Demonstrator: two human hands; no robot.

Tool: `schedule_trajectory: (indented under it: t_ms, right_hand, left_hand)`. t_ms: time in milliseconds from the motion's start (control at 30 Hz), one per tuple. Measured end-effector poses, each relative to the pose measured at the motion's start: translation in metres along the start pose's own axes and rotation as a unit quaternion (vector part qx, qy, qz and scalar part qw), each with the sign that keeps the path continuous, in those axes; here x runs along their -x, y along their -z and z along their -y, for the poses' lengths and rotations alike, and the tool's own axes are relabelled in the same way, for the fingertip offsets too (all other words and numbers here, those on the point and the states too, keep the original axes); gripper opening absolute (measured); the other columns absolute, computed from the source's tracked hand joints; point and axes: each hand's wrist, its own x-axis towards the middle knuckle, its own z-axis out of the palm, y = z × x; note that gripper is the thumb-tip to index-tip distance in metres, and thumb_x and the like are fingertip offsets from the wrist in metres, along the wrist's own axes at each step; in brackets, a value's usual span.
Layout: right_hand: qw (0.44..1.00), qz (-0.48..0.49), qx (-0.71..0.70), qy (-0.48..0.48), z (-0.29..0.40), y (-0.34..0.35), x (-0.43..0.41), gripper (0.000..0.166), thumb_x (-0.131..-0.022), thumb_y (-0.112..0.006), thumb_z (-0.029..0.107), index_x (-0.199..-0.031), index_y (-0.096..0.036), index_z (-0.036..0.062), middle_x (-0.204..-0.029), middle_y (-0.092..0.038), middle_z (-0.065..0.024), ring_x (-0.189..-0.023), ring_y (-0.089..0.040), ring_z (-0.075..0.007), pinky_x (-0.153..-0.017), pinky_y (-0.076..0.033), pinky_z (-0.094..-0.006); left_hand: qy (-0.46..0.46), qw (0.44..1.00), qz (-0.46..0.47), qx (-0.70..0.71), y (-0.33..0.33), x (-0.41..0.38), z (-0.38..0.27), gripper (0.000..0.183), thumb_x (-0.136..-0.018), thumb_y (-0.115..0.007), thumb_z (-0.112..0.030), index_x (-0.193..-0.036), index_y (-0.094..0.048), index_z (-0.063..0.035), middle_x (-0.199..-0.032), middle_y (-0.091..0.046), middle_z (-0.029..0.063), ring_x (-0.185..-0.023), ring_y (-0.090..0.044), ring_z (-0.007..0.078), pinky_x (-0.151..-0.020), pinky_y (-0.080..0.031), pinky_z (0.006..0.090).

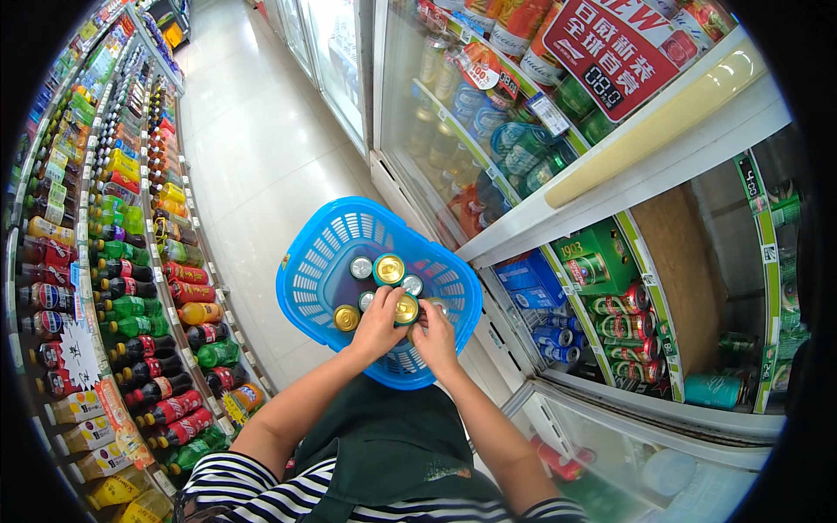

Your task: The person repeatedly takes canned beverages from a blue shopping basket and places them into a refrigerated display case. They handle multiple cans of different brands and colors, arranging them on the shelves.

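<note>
A blue plastic basket [297, 261] is in front of my body, with several upright drink cans inside. My left hand [379, 327] has its fingers on the left side and top of a gold-topped can [406, 307]. At that can's right side is my right hand [435, 333], its fingers bent; whether it grips the can or another beside it is hard to tell. Farther up in the basket stand another gold-topped can [390, 269] and a silver-topped can [361, 267]. One more gold-topped can [346, 318] is left of my left hand. Some cans are partly hidden by my fingers.
Shelves of drink bottles [131, 307] line the left side. On the right are glass-fronted coolers; an open cooler door [588, 451] reaches out at the lower right, near my right arm. Inside the cooler are red-and-green cans [628, 327] and a green carton [595, 258]. A tiled floor [242, 131] runs between.
</note>
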Motion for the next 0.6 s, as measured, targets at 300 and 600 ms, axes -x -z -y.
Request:
schedule_trajectory:
  t_ms: [300,600]
  right_hand:
    - [1.000,0.005,0.000,-0.007,-0.006,-0.004,0.004,0.046,-0.081,-0.061,-0.002,-0.127,-0.055,-0.0005,-0.118,-0.063,-0.0206,-0.099,-0.067,-0.0370,-0.086,-0.054,-0.0432]
    - [1.000,0.011,0.005,0.008,-0.004,-0.003,0.002,0.047,-0.081,-0.059,-0.001,-0.128,-0.055,0.0010,-0.119,-0.062,-0.0209,-0.104,-0.063,-0.0410,-0.089,-0.052,-0.0458]
  left_hand:
    - [0.016,1.000,-0.012,0.002,-0.008,0.008,0.003,0.069,-0.071,-0.076,-0.003,-0.134,-0.047,-0.0024,-0.126,-0.048,0.0206,-0.114,-0.055,0.0441,-0.093,-0.050,0.0483]
    - [0.031,0.999,-0.009,-0.014,-0.011,0.013,0.007,0.075,-0.070,-0.079,-0.006,-0.137,-0.045,-0.0024,-0.128,-0.047,0.0228,-0.115,-0.054,0.0448,-0.094,-0.050,0.0479]
